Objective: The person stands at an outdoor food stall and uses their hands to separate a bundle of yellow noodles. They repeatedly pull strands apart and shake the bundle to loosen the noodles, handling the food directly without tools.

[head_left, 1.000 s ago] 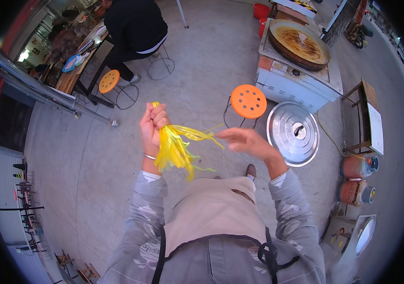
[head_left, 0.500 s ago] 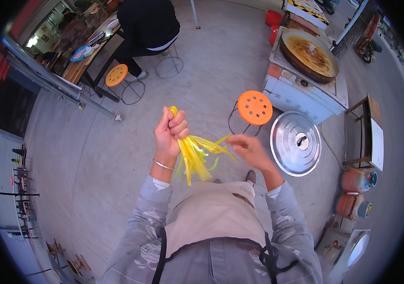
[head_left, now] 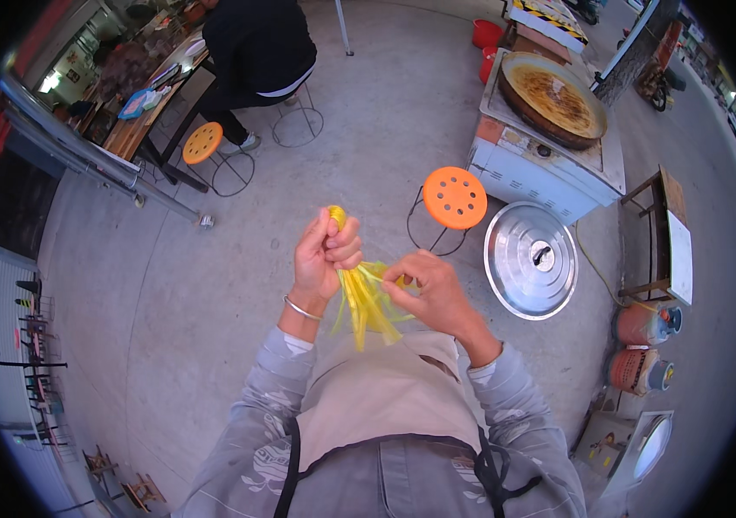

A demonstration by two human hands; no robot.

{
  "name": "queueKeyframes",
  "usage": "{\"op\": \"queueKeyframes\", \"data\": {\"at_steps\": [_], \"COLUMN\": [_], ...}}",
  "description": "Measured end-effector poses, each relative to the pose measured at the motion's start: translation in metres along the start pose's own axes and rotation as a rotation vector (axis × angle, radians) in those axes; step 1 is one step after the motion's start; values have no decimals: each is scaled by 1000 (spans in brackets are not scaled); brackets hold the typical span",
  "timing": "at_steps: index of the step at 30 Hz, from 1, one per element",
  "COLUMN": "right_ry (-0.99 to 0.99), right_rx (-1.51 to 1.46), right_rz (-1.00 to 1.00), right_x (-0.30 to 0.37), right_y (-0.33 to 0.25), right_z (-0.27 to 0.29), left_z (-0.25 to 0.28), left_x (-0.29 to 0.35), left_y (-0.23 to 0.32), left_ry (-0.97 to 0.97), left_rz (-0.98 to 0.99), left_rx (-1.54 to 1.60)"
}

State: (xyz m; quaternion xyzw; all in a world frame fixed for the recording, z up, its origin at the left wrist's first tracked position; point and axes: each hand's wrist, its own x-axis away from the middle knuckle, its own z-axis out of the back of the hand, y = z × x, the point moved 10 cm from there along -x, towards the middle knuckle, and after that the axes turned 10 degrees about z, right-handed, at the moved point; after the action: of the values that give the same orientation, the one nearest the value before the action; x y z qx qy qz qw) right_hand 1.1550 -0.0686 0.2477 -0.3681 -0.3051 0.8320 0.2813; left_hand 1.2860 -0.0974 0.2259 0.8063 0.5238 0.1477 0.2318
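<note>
My left hand (head_left: 326, 252) is wrapped in a fist round a bundle of yellow plastic strips (head_left: 361, 304). A rounded, folded end of the bundle pokes out above the thumb, while the loose strips fan out below the fist, a few of them paler green. My right hand (head_left: 428, 292) pinches some of these strips beside the bundle, thumb and forefinger together. Its other fingers are curled. A silver bangle circles my left wrist. Both hands are held over the concrete floor, just in front of my beige apron (head_left: 385, 380).
An orange stool (head_left: 454, 198) stands ahead to the right, beside a large metal lid (head_left: 530, 261). Behind them is a stove with a wide pan (head_left: 553, 99). Gas cylinders (head_left: 635, 371) stand at right. A seated person (head_left: 255, 43) is at a wooden table, far left.
My right hand has moved left to the bundle and now pinches its strips. The left fist has shifted slightly right and down, and the strips hang closer together.
</note>
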Motion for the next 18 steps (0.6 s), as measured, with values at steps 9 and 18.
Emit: {"op": "queueKeyframes", "data": {"at_steps": [9,18], "right_ry": [-205,-137], "right_rx": [-735,-296], "right_rz": [-324,-166], "right_x": [16,6], "right_y": [23,32], "right_z": [-7,22], "left_z": [-20,-23], "left_x": [0,-4], "left_y": [-3,3], "left_ry": [-75,-95], "left_rz": [48,-20], "left_rx": [-271,-222]}}
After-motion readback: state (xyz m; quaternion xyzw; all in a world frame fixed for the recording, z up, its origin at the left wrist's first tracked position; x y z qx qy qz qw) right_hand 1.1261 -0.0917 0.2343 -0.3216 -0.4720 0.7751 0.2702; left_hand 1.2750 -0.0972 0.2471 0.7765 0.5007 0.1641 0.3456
